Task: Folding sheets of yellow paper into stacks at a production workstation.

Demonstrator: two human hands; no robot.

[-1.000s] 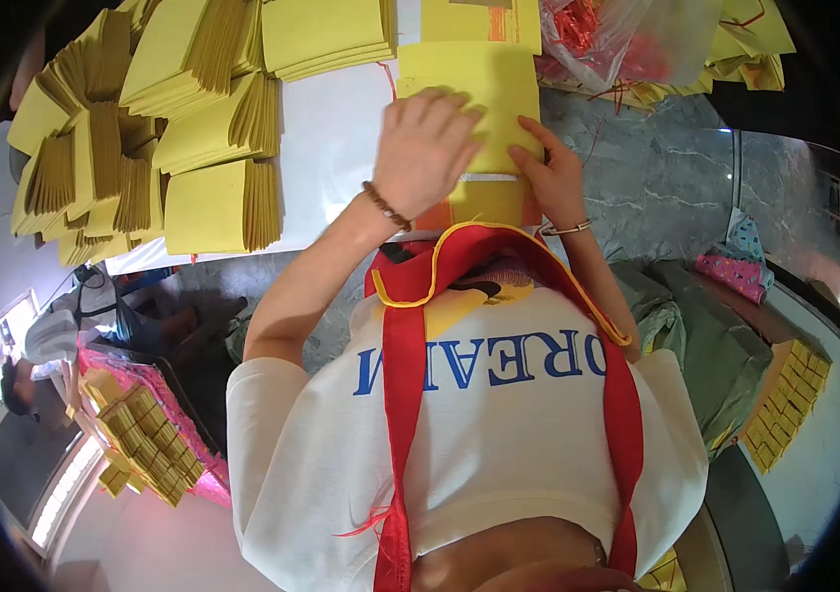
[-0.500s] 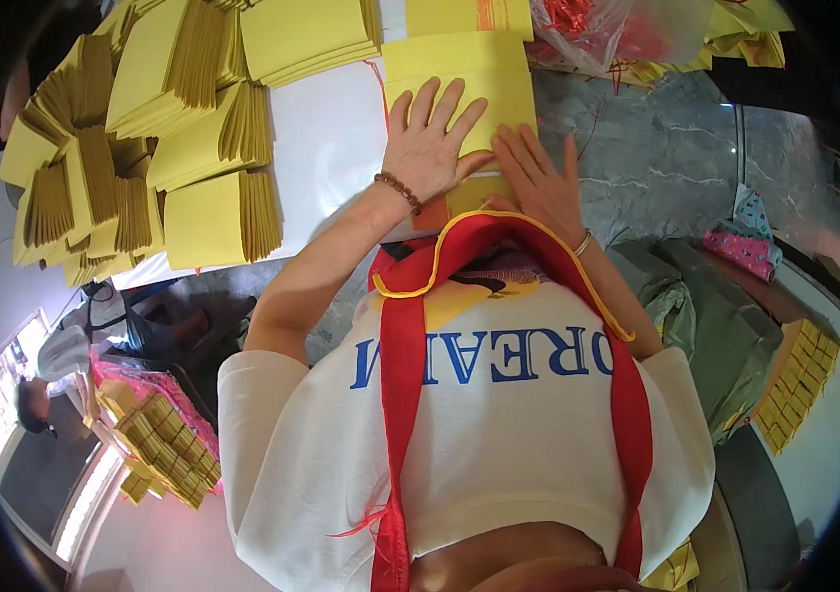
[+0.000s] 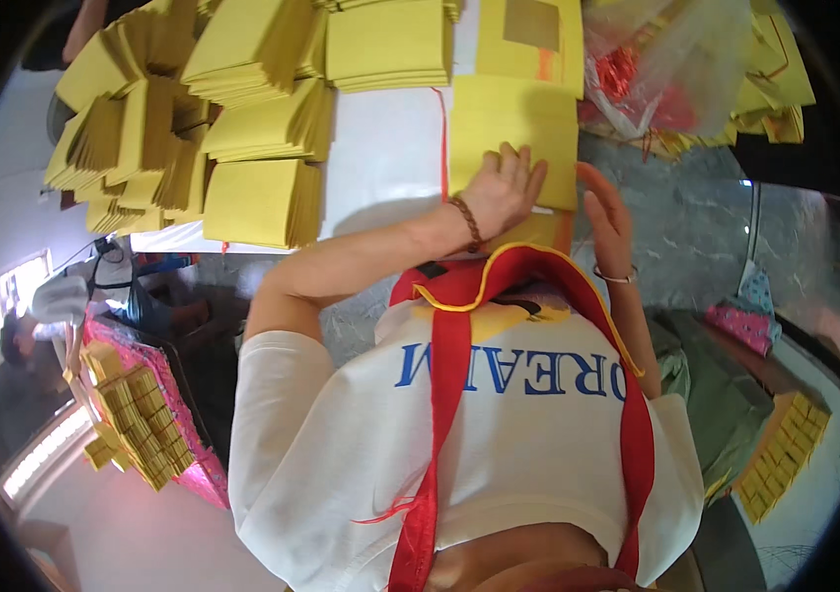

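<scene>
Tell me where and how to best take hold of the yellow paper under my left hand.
The yellow paper is probably best taken by its right edge, from the right, in a thin pinch: it lies flat, your left hand covers part of its near half, and your right hand is beside that uncovered edge.

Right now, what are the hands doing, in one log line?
left hand: resting on flat yellow paper | right hand: beside the paper's right edge | nearby: folded yellow paper stacks on white surface
</scene>
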